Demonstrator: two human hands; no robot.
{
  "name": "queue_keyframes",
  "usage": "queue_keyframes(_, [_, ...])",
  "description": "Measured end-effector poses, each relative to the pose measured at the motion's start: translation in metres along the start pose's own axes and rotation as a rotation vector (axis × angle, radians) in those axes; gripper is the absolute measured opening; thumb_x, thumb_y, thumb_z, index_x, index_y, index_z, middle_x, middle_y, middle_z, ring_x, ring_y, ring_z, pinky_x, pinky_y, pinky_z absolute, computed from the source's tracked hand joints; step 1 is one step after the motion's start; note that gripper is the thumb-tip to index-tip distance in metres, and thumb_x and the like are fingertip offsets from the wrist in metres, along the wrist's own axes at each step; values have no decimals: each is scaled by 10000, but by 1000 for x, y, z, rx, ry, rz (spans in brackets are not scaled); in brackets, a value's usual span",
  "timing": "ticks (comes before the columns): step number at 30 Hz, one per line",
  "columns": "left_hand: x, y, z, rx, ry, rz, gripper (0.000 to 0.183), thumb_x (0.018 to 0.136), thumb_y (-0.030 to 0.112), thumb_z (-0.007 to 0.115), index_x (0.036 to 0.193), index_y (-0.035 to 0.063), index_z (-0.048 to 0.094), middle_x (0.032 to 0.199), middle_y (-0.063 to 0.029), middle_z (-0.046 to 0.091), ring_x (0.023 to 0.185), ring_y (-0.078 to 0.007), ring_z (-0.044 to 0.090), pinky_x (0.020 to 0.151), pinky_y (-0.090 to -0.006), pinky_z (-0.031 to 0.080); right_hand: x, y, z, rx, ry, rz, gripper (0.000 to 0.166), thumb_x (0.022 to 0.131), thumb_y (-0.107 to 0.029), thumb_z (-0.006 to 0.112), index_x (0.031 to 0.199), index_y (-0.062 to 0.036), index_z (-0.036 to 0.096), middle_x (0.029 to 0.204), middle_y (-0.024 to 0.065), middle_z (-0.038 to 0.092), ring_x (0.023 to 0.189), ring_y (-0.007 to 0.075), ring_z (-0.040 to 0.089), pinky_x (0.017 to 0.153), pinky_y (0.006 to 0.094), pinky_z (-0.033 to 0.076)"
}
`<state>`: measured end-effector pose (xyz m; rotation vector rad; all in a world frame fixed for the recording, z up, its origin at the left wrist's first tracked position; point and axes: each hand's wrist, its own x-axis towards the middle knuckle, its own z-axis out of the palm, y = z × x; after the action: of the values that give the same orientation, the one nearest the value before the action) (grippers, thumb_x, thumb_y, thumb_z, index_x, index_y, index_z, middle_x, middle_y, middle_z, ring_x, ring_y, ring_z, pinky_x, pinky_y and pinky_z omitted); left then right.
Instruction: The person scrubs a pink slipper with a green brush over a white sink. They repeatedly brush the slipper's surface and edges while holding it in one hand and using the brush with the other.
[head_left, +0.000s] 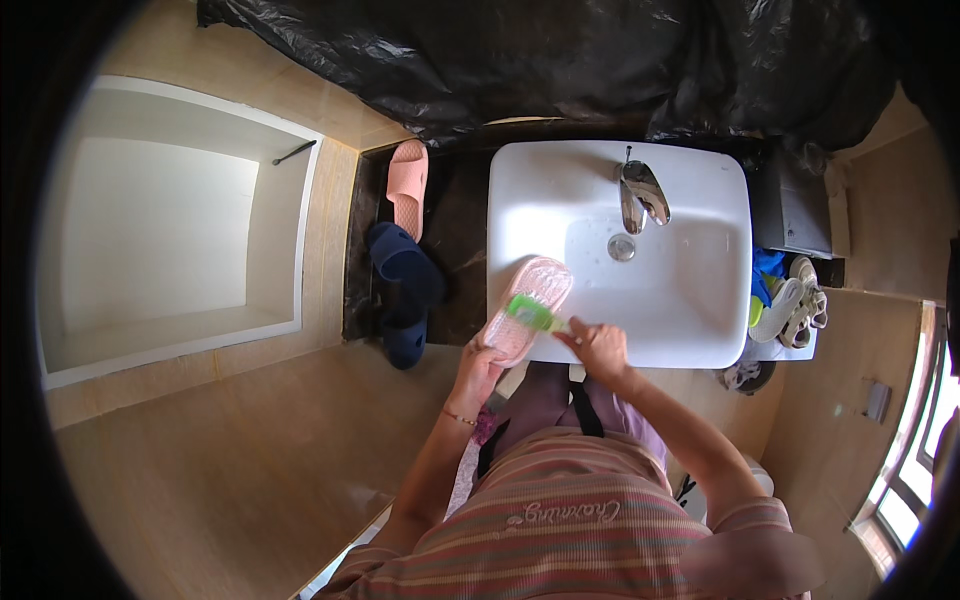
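Note:
A pink slipper (550, 276), wet and streaked with suds, tilts over the left front rim of the white washbasin (697, 300). My left hand (478, 373) grips its near end. In my right hand (600, 347) is the handle of a green scrubbing brush (531, 312), whose head lies across the middle of the slipper; its bristles are hidden beneath. Behind them a chrome faucet (642, 196) stands over the round drain (622, 247). No stream of water shows under the spout.
Left of the basin, another pink slipper (408, 187) and two navy slippers (405, 262) lie on the dark countertop (465, 225). Pale shoes (802, 307) sit at the right edge near a dark box (795, 206). Black plastic sheeting (525, 67) hangs behind. A white-framed wall niche (157, 240) is at left.

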<state>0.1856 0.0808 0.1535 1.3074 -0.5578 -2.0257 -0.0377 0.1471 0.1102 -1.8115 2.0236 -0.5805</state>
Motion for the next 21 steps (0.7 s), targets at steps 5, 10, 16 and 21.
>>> queue_keyframes(5, [-4, 4, -2, 55, -27, -46, 606, 706, -169, 464, 1302, -72, 512, 1249, -170, 602, 1166, -264, 600, 1028, -378, 483, 1, -10, -3, -84, -34, -54, 470, 909, -611, 511, 854, -155, 611, 474, 82, 558, 432, 296, 602, 388, 418, 451])
queue_keyframes(10, [-4, 3, -4, 40, 5, 20, 596, 704, -162, 477, 1290, -68, 527, 1200, -157, 625, 1134, -254, 614, 1010, -384, 498, 11, -11, -10, -45, -40, 5, 427, 909, -558, 561, 828, -139, 591, 478, 86, 561, 438, 308, 604, 382, 419, 448])
queue_keyframes(16, [-2, 0, -24, -18, 83, -48, 568, 694, -162, 491, 1250, -68, 561, 1181, -169, 632, 1091, -282, 634, 995, -394, 506, -6, -3, 4, 32, -58, -29, 455, 909, -573, 548, 777, -139, 581, 496, 99, 570, 446, 330, 599, 403, 438, 467])
queue_keyframes(21, [-2, -7, -31, -35, 72, -25, 524, 704, -132, 496, 1220, -83, 572, 1190, -188, 633, 1120, -306, 620, 1023, -410, 482, -8, 18, 5, -15, -33, -21, 472, 916, -574, 536, 747, -133, 544, 467, 97, 545, 415, 314, 584, 374, 416, 450])
